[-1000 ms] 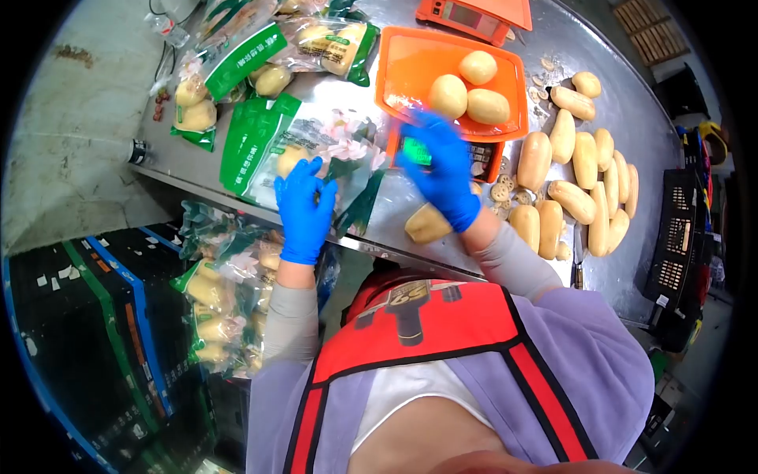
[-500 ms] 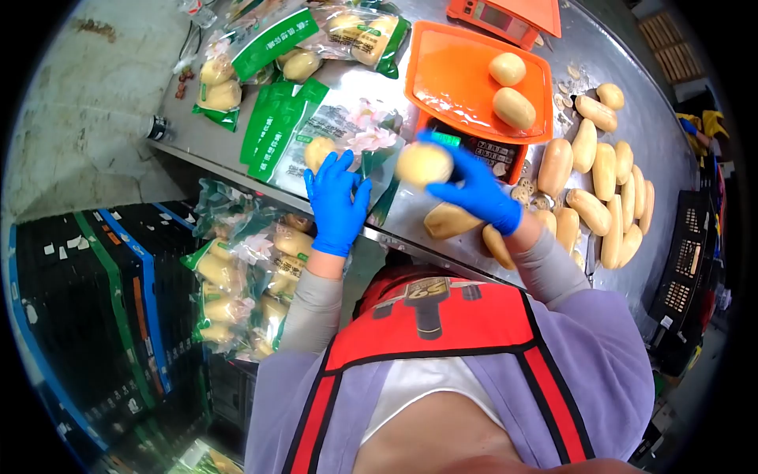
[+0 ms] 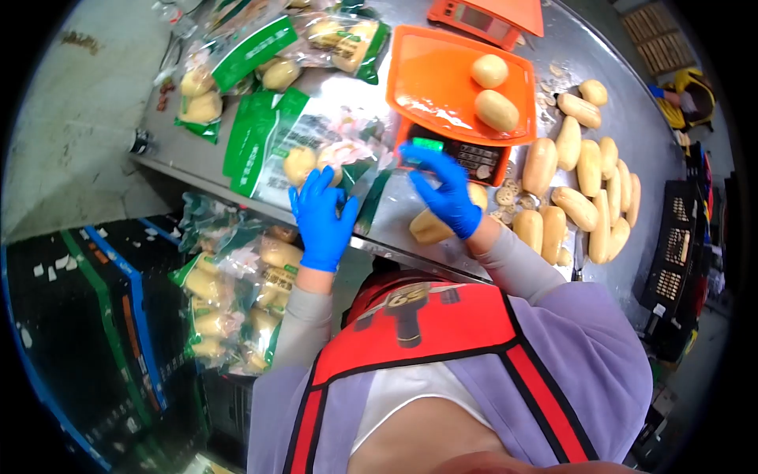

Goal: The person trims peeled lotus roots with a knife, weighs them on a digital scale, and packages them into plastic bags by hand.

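Observation:
My left hand [image 3: 324, 223], in a blue glove, rests at the near edge of a clear and green plastic bag [image 3: 264, 146], its fingertips beside pale lotus root pieces [image 3: 300, 166] in the bag. My right hand [image 3: 446, 193], also gloved, is spread with nothing in it, in front of the orange scale [image 3: 496, 162]. On the scale's orange tray [image 3: 426, 71] lie two peeled pieces [image 3: 497, 110]. A cut root piece [image 3: 430, 227] lies partly under my right hand.
Several peeled roots [image 3: 588, 163] lie on the right of the metal table [image 3: 624, 134]. Filled bags [image 3: 276, 47] sit at the back left, and more [image 3: 209, 300] below the table edge. A second orange scale [image 3: 482, 20] stands behind. A co-worker's arm [image 3: 671, 96] shows far right.
One piece has gone from the orange tray; my right hand carried it left and let it go at the bag. Two pieces now show in the bag. The view has shifted slightly.

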The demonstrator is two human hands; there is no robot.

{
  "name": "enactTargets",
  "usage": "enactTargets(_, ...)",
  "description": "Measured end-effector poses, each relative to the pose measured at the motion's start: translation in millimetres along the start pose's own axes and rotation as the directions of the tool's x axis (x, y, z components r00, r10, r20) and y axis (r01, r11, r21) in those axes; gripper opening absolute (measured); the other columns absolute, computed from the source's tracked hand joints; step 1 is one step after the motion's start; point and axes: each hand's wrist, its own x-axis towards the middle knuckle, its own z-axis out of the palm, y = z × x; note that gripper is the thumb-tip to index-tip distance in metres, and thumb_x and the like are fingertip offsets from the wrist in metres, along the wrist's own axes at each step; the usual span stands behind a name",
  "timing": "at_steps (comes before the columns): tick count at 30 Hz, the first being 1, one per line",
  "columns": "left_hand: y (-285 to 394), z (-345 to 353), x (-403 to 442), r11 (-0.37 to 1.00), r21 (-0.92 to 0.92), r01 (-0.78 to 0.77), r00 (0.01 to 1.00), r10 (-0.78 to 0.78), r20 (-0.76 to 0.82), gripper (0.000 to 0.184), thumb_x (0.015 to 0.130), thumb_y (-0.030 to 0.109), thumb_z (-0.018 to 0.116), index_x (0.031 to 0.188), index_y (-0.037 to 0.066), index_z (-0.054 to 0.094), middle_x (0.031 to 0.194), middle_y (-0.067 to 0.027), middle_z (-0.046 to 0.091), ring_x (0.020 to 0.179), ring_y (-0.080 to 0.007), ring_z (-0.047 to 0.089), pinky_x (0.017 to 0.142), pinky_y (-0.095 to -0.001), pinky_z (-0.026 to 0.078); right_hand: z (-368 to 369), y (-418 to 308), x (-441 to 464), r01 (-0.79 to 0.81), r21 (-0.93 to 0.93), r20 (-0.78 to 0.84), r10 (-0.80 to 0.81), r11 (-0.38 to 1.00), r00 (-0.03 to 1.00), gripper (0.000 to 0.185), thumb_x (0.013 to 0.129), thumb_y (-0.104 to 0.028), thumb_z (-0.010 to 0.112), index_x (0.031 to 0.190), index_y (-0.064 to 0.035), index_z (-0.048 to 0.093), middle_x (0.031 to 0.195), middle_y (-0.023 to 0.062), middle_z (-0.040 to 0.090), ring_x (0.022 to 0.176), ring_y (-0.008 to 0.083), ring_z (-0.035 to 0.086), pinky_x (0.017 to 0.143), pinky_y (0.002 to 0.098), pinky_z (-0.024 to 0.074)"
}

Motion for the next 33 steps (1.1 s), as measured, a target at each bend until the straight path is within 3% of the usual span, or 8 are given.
enactTargets(4,7,6,-10,1.000,-0.007,0.006,1.000,-0.006,0.029,0.030,0.070,0.022,0.072,0.093,0.009,0.057,0.132,-0.0168,0.048,0.124,-0.0376,0.041,0.102,-0.0610,0.019,-86,-4,26,0.033,-0.628,-0.350,-0.320,0.778,0.880,0.049,0.076,-0.003,0.065,0.123,-0.0078,0.055,0.124,0.0163,0.054,0.113,0.0297,0.054,0.093,0.0363,0.0445)
enactTargets(6,10,1,-17,0.998,0.050,-0.023,0.999,0.021,0.035,0.037,0.071,0.020,0.071,0.102,0.005,0.056,0.135,-0.0211,0.043,0.124,-0.0387,0.040,0.102,-0.0520,0.026,-113,2,29,-0.057,-0.697,-0.262,-0.180,0.715,0.948,0.055,0.074,-0.005,0.068,0.127,-0.0089,0.051,0.127,0.0155,0.051,0.115,0.0299,0.052,0.095,0.0364,0.0436)
enactTargets(10,7,-3,-33,0.992,-0.125,0.035,0.985,-0.055,-0.163,0.041,0.076,0.014,0.071,0.112,0.002,0.054,0.118,-0.0199,0.053,0.108,-0.0325,0.052,0.092,-0.0379,0.042,-122,28,30,-0.101,-0.477,-0.247,-0.023,0.873,0.969,0.065,0.076,-0.010,0.071,0.134,-0.0092,0.044,0.127,0.0141,0.051,0.114,0.0276,0.053,0.096,0.0339,0.0434)
enactTargets(12,12,-7,-44,0.628,-0.606,0.488,0.784,-0.621,-0.012,0.035,0.081,0.012,0.068,0.111,0.001,0.053,0.109,-0.0140,0.055,0.095,-0.0218,0.055,0.082,-0.0316,0.046,-111,7,26,-0.167,-0.260,-0.241,0.104,0.951,0.965,0.064,0.077,-0.012,0.071,0.134,-0.0055,0.043,0.127,0.0136,0.052,0.113,0.0238,0.054,0.096,0.0337,0.0432)
enactTargets(14,-14,1,-50,0.607,-0.702,0.374,0.793,-0.601,-0.097,0.027,0.087,0.019,0.063,0.107,0.002,0.053,0.098,-0.0103,0.058,0.076,-0.0131,0.056,0.064,-0.0232,0.046,-88,-8,12,-0.290,0.248,-0.064,0.315,0.924,0.947,0.064,0.078,-0.015,0.071,0.134,-0.0029,0.042,0.126,0.0127,0.052,0.112,0.0201,0.053,0.096,0.0334,0.0427)
enactTargets(16,-28,-7,-48,-0.074,-0.657,0.750,0.448,-0.674,0.588,0.028,0.090,0.031,0.059,0.100,0.005,0.054,0.083,-0.0084,0.061,0.062,-0.0115,0.055,0.051,-0.0211,0.042,-62,-16,0,-0.277,0.023,0.128,0.272,0.961,0.954,0.061,0.080,-0.017,0.071,0.133,-0.0030,0.044,0.125,0.0121,0.053,0.112,0.0185,0.052,0.096,0.0326,0.0416)
enactTargets(17,-16,-1,-44,-0.146,-0.656,0.740,0.399,-0.690,0.604,0.035,0.091,0.043,0.054,0.093,0.007,0.054,0.071,-0.0057,0.060,0.052,-0.0098,0.052,0.043,-0.0189,0.035,-44,-17,-7,-0.368,0.155,0.204,0.335,0.917,0.920,0.059,0.080,-0.018,0.071,0.132,-0.0031,0.045,0.124,0.0116,0.053,0.112,0.0184,0.052,0.096,0.0322,0.0414)
enactTargets(33,-18,10,-49,-0.335,-0.559,0.758,0.319,-0.557,0.767,0.031,0.089,0.039,0.057,0.090,0.007,0.055,0.076,-0.0075,0.063,0.060,-0.0115,0.060,0.046,-0.0175,0.041,29,3,-6,-0.450,0.389,0.383,0.303,0.804,0.872,0.062,0.079,-0.015,0.071,0.134,-0.0083,0.044,0.133,0.0080,0.048,0.115,0.0157,0.049,0.092,0.0299,0.0431)
